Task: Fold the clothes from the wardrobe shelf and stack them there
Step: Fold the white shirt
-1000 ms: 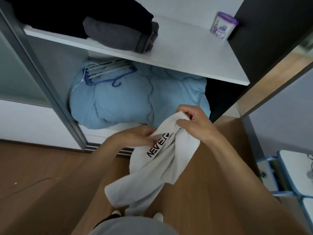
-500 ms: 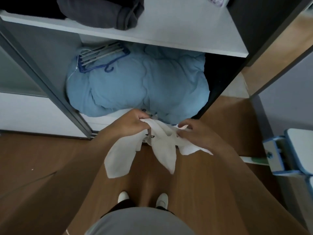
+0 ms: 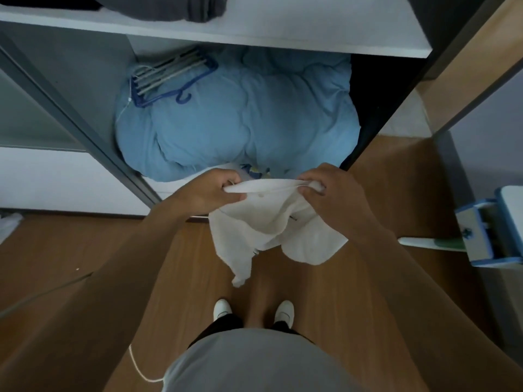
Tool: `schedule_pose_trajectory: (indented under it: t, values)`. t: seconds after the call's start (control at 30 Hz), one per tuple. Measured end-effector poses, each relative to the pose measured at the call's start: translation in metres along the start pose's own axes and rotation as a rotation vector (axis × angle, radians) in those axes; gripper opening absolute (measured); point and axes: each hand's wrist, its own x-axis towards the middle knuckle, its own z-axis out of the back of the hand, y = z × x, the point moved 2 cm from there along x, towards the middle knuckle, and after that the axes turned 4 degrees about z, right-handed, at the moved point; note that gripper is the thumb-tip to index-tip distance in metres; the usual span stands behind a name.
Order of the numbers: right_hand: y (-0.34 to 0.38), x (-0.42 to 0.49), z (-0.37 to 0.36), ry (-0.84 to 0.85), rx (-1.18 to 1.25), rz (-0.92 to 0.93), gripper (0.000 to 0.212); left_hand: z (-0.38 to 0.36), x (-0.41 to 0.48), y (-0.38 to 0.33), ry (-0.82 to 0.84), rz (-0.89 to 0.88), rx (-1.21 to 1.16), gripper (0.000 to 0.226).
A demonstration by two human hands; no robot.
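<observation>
Both hands are on the white garment (image 3: 266, 222), dead centre of the frame. The left hand (image 3: 215, 190) has its grip closed round one end of the bunched top edge, fingers curled under and thumb over the cloth. The right hand (image 3: 331, 193) pinches the other end, fingers folded in on a wad of fabric. Between the two grips the edge runs as a rolled band, close to level. Below it the cloth hangs in loose folds, one tail dropping to the lower left and a rounded lobe to the lower right, all clear of the wooden floor (image 3: 85, 264). There is a small dark mark on the fabric near the right hand, too small to read.

Moving outward, straight below sit two white shoes (image 3: 222, 308), and at the bottom edge the person's grey top (image 3: 254, 363) with a white cord (image 3: 141, 369) beside it. Above the hands, in the open wardrobe, a light blue duvet (image 3: 240, 123) fills the lower compartment, with blue hangers (image 3: 169, 77) lying on its upper left. Across the top of the frame runs the white shelf (image 3: 283, 32), with a dark grey folded garment (image 3: 169, 7) on its left part, cut off by the frame edge. A grey door frame (image 3: 70, 114) slants down the left side. At the right edge, a blue-and-white piece of furniture (image 3: 486, 230) stands on the floor.
</observation>
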Motion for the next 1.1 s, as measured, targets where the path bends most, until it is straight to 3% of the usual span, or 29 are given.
schedule_pose_trajectory:
  t: [0.1,0.2,0.3,0.43,0.6,0.7,0.8,0.87,1.1]
  values:
    - [-0.011,-0.006,-0.014,0.109,0.053,-0.174,0.029,0.004,-0.005,0.013,-0.064,0.021,-0.045,0.009]
    - [-0.024,-0.013,-0.031,0.196,0.290,-0.374,0.035,0.003,-0.011,0.022,-0.137,0.007,-0.077,0.016]
    - [-0.032,-0.020,-0.040,0.217,0.267,-0.443,0.037,-0.004,-0.016,0.025,-0.170,0.053,-0.115,0.018]
    - [-0.030,-0.023,-0.037,0.156,0.245,-0.337,0.022,-0.004,-0.024,0.020,-0.222,0.054,-0.188,0.019]
    - [-0.023,-0.030,-0.017,-0.073,0.529,-0.168,0.017,0.006,-0.031,0.023,-0.109,0.075,-0.224,0.015]
    - [-0.019,-0.032,-0.013,-0.118,0.574,-0.103,0.016,0.004,-0.026,0.027,-0.232,0.122,-0.126,0.021]
    - [-0.018,-0.029,-0.016,-0.083,0.528,-0.069,0.017,0.006,-0.023,0.027,-0.395,0.136,-0.090,0.015]
    - [-0.024,-0.029,-0.018,-0.040,0.489,-0.080,0.017,0.010,-0.024,0.025,-0.406,0.075,-0.124,0.010]
    - [-0.036,-0.025,-0.023,0.294,0.266,-0.114,0.014,0.015,-0.021,0.015,-0.533,-0.050,-0.120,0.008]
